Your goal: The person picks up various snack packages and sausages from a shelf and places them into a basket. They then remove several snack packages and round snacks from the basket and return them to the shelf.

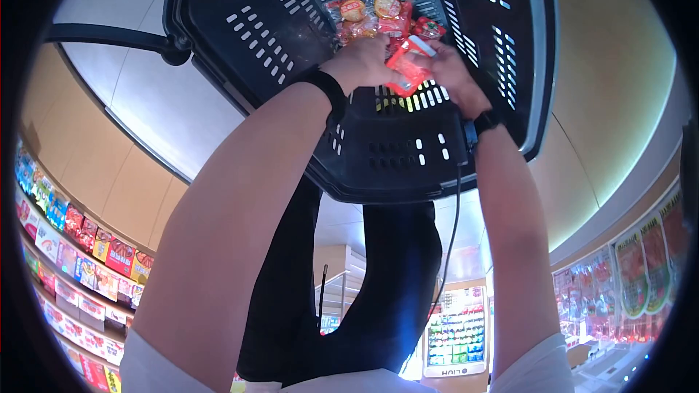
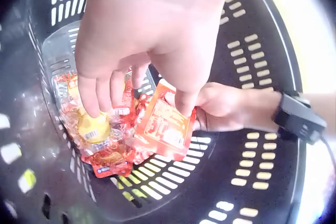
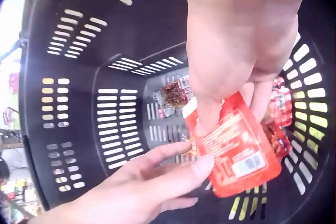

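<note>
A black plastic basket (image 1: 255, 0) hangs in front of me with both hands inside it. My right hand (image 3: 231, 103), with a watch on its wrist, pinches a red snack packet (image 3: 236, 153) by its top edge between thumb and fingers. My left hand (image 2: 142, 98) hovers with fingers spread downward, and its thumb touches the same red snack packet (image 2: 168, 124). Under the left fingers lies a heap of red and yellow wrapped snacks (image 2: 94, 134). In the head view both hands (image 1: 364, 62) (image 1: 448, 65) meet at the red snack packet (image 1: 408, 65) above the basket floor.
More snack packets (image 1: 382, 11) lie at the basket's far end, one dark one (image 3: 170, 95) apart from the heap. The basket handle (image 1: 109, 35) sticks out to the left. Shop shelves (image 1: 80, 247) with goods stand on both sides, and a lit drinks cooler (image 1: 455, 335) behind.
</note>
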`<move>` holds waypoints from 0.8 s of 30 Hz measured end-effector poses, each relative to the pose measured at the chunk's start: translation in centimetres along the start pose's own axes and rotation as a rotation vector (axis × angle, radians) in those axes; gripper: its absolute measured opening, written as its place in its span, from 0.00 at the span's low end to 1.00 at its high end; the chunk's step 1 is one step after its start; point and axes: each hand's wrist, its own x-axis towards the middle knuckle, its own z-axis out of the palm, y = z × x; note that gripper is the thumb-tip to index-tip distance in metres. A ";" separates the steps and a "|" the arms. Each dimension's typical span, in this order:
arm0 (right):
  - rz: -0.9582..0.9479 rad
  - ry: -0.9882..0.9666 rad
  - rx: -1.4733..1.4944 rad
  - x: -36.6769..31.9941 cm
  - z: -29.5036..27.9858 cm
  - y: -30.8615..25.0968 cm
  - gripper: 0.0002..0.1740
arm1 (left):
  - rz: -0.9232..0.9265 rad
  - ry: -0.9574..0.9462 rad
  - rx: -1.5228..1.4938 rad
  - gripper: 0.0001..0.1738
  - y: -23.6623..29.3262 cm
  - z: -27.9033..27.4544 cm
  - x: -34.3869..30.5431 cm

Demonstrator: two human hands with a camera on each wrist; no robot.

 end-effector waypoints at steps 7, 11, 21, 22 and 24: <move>0.287 0.222 -0.253 0.9 1.9 3.9 0.31 | -0.257 -0.116 0.234 0.23 -1.5 0.5 0.2; 0.122 0.361 -0.964 6.7 1.2 9.7 0.46 | -0.367 -0.006 0.144 0.19 -1.5 -0.2 0.3; 0.146 0.524 -0.541 5.3 2.3 9.4 0.54 | -0.310 0.054 0.156 0.19 -2.0 1.6 2.2; 0.152 0.407 -0.489 5.5 1.7 10.0 0.47 | -0.327 0.037 0.134 0.20 -1.9 1.7 2.3; 0.180 0.143 -0.461 5.4 0.9 9.7 0.34 | -0.312 -0.017 0.068 0.23 -2.4 1.9 2.5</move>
